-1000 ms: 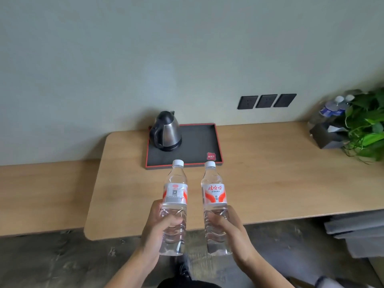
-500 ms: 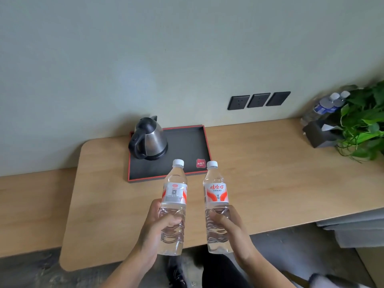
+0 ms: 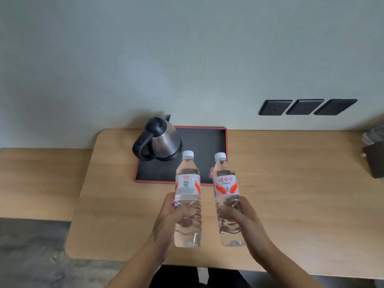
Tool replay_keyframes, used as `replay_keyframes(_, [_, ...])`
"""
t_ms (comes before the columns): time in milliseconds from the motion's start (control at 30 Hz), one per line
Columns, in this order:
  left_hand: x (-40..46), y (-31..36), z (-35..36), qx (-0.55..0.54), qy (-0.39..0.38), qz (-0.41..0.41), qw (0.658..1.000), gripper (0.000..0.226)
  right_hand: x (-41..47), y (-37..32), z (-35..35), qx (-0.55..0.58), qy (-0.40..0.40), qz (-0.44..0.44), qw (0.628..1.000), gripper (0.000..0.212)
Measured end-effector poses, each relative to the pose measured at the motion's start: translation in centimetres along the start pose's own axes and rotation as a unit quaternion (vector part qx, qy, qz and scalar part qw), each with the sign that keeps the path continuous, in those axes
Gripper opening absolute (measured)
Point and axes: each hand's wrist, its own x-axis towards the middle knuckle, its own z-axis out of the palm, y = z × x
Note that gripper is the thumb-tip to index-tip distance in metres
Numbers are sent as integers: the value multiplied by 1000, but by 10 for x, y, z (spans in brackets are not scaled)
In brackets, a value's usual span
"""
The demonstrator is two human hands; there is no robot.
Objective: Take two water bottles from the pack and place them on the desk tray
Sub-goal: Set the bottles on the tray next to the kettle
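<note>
I hold two clear water bottles with white caps and red-and-white labels upright above the wooden desk [image 3: 291, 183]. My left hand [image 3: 168, 221] grips the lower half of the left bottle [image 3: 188, 183]. My right hand [image 3: 243, 219] grips the lower half of the right bottle [image 3: 225, 183]. Both bottles hang just in front of the near edge of the black tray with a red rim [image 3: 207, 142], their caps overlapping it in view. The pack is not in view.
A steel kettle with a black handle [image 3: 160, 140] stands on the tray's left part. Three dark wall sockets [image 3: 305, 107] sit on the wall at right. A dark box [image 3: 376, 161] is at the desk's right edge. A lower wooden shelf [image 3: 41, 181] adjoins the desk on the left.
I have stepped closer to the desk; both bottles have moved forward toward the tray and now overlap its near edge. The plant at right has left the view.
</note>
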Motion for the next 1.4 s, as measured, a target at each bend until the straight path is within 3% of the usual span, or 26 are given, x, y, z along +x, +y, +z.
replay_keyframes(300, [87,48,-5,173,-47,51,982,72,79,-34,-7,-10,-2,-40,999,49])
replay_keyframes(400, [124,76,4,211,-66,104,970,82,115,-54,-11,-37,-10,-80,996,64])
replay_keyframes(533, [176,104,27,254,-58,185,948,86,174,-83,-20,-114,-16,-137,984,65])
replay_keyframes(600, [201,112,37,266,-42,217,938,79,201,-96,-22,-150,-12,-158,976,65])
replay_keyframes(733, [247,118,54,303,-11,250,919,91,247,-114,-25,-184,15,-185,965,77])
replay_keyframes(967, [302,107,58,349,26,244,904,97,293,-96,-26,-237,11,-201,950,77])
replay_keyframes(1400, [343,90,60,304,16,231,924,99,324,-78,-25,-282,25,-206,937,79])
